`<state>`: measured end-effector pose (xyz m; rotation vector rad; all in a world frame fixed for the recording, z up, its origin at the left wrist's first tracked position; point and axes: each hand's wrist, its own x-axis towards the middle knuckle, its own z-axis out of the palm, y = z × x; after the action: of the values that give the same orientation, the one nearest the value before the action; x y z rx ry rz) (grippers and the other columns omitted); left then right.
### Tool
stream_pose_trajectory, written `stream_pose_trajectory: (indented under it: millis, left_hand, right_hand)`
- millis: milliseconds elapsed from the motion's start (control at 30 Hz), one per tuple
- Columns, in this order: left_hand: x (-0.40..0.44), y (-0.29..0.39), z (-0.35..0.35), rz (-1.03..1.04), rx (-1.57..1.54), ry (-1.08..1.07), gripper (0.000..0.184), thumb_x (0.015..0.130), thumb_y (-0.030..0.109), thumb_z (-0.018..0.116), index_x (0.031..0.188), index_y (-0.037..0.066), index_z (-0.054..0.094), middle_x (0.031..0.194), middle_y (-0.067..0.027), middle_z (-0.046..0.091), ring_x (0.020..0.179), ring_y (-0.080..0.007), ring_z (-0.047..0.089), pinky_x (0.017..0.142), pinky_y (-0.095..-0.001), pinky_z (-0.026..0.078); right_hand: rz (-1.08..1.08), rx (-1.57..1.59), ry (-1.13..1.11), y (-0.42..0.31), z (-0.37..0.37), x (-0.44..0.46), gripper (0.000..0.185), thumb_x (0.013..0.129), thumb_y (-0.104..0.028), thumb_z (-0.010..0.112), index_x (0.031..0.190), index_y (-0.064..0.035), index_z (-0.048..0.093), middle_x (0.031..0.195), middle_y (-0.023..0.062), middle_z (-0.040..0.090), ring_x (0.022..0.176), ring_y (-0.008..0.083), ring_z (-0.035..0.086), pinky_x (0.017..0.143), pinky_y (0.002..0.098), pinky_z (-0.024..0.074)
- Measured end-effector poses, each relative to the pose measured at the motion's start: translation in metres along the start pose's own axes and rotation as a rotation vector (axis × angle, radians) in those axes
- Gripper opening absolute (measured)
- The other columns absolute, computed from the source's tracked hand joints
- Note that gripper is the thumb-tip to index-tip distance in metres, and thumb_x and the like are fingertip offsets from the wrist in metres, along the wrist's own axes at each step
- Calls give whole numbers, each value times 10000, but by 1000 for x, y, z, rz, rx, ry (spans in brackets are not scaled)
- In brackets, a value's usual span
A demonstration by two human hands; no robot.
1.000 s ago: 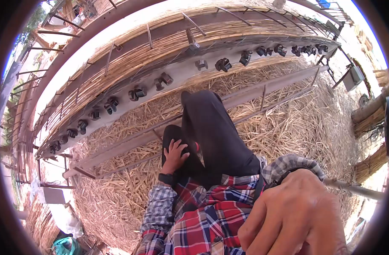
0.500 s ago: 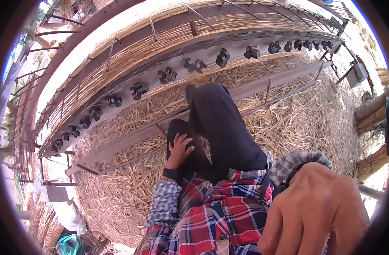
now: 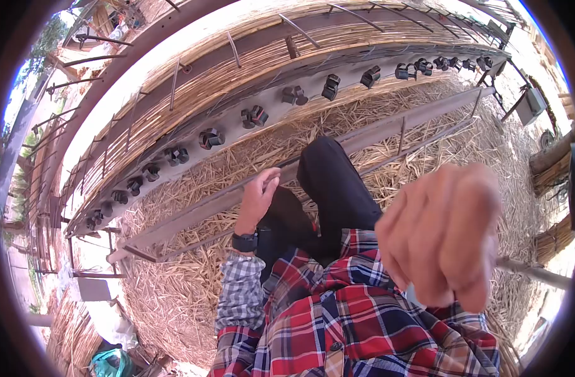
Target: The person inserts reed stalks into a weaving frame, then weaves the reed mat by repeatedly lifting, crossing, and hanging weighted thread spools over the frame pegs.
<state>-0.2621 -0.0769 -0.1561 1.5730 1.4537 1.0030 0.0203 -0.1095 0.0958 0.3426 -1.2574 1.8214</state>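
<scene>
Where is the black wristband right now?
In the head view, the black wristband is left of the middle, on the person's left wrist, between the left hand and the grey checked cuff.

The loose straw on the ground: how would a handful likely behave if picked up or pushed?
The loose straw would probably feel light, since its pieces look thin and dry. Single pieces are likely fairly stiff and may snap, as many lie straight. Pushed, it might snag and move in clumps, because the pieces lie crisscrossed.
</scene>
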Motion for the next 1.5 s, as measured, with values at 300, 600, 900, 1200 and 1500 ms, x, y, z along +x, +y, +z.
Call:
stream_pose_trajectory:
  millis: [300, 600, 900, 1200, 1500]
  left_hand:
    - [93, 93, -16, 136, -184, 52, 292, 990, 163, 532, 1212, -16, 591, 1070, -104, 679, 1014, -153, 636, 903, -287, 481]
    - [192, 57, -9, 163, -291, 165, 333, 984, 110, 524, 1299, 1, 520, 1240, -137, 583, 1140, -225, 586, 961, -333, 469]
    - [213, 47, 1, 44, -368, 236, 452, 975, 111, 524, 1395, -5, 402, 1329, -173, 511, 1206, -268, 541, 979, -368, 454]
    - [184, 77, 11, 38, -211, 64, 451, 928, 195, 619, 1319, 14, 483, 1135, -157, 626, 1075, -254, 600, 915, -359, 456]
    - [173, 77, 9, -305, -708, -94, 343, 1010, 188, 479, 1293, -5, 489, 1205, -78, 565, 1092, -123, 528, 932, -269, 425]
  right_hand:
    - [461, -882, 541, 133, -258, 37, 130, 954, -138, 571, 981, -17, 610, 766, 39, 654, 657, 91, 571, 600, 230, 449]
    - [265, -1548, 723, 208, -405, 134, 575, 878, -187, 602, 1382, 18, 418, 1112, 251, 645, 1054, 411, 614, 937, 421, 459]
    - [495, -987, 802, 192, -371, 130, 274, 967, -198, 526, 857, 18, 653, 673, 47, 625, 672, 111, 584, 626, 272, 457]
    - [596, -924, 646, 137, -277, 97, 165, 945, -128, 581, 967, 18, 653, 891, 56, 649, 829, 120, 596, 739, 262, 483]
    - [687, -1159, 450, 110, -243, 104, 315, 926, -230, 622, 1134, 6, 599, 1088, 154, 650, 1016, 299, 623, 873, 358, 476]
